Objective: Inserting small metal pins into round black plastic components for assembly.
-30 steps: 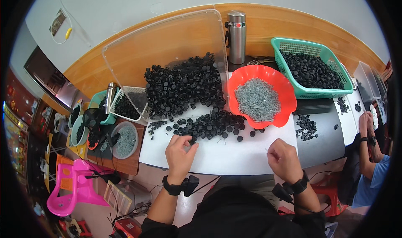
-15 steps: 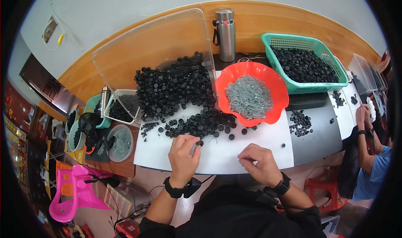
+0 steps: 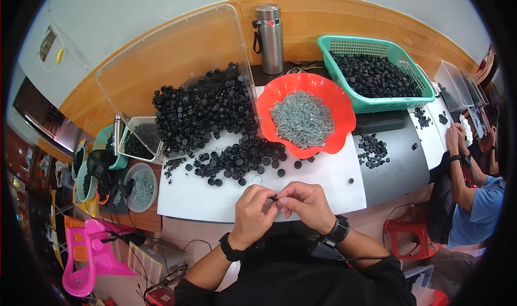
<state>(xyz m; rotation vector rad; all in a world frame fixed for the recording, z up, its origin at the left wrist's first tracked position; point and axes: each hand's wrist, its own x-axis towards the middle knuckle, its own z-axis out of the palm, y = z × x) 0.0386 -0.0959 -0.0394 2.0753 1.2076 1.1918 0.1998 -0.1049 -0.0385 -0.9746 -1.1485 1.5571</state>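
Note:
My left hand (image 3: 254,213) pinches a small black plastic cap (image 3: 273,198) between thumb and fingers, just over the front edge of the white work surface. Against it, my right hand (image 3: 308,204) is closed in a pinch, its fingertips meeting the left ones; whatever small thing it holds is hidden. Beyond the hands lies a loose pile of black caps (image 3: 237,160). These spill from a tipped clear plastic bin (image 3: 121,63) heaped with more of them. A red scalloped bowl (image 3: 344,120) holds many thin silvery screws (image 3: 302,118).
A green basket (image 3: 371,105) of black parts stands at the back right, near a steel flask (image 3: 273,47). Small black parts (image 3: 372,151) lie on the grey surface at right. A bowl of screws (image 3: 142,187) sits left. Another person's hands (image 3: 456,136) work at far right.
My left hand has drawn back from the pile with a black cap. The right hand has moved left to meet it. The view has shifted slightly.

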